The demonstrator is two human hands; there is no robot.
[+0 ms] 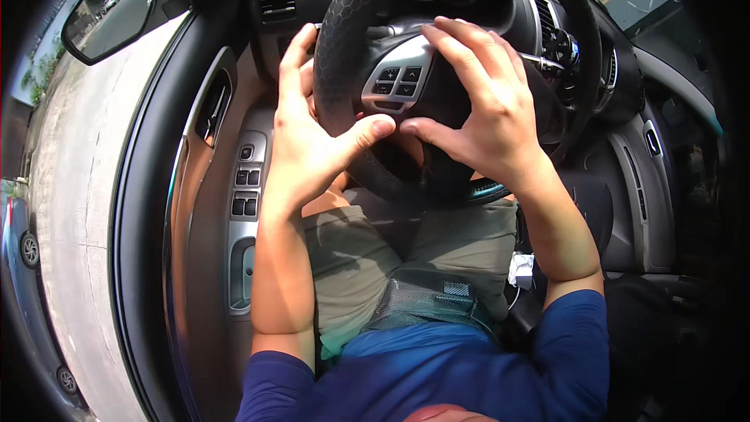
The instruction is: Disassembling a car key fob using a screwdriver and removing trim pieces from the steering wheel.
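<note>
My left hand (312, 129) is at the left side of the black steering wheel (334, 55), its fingers curving up past the outer edge of the rim. Its thumb stretches right across the lower left part of the wheel. Over the wheel's hub hovers my right hand (492, 101), fingers arched and apart from the thumb, with nothing in it. The two thumbs point at each other with a small gap between the tips. Silver-framed control buttons (396, 82) show on the wheel between the hands. I cannot tell whether the left fingers touch the rim.
The driver's door at left carries window switches (245, 191) and a door handle (212, 113). Outside are a side mirror (109, 12) and a parked blue car (31, 305). A black mesh pouch (426, 297) lies on my lap; a white charger-like item (521, 270) with a cable is beside my right thigh.
</note>
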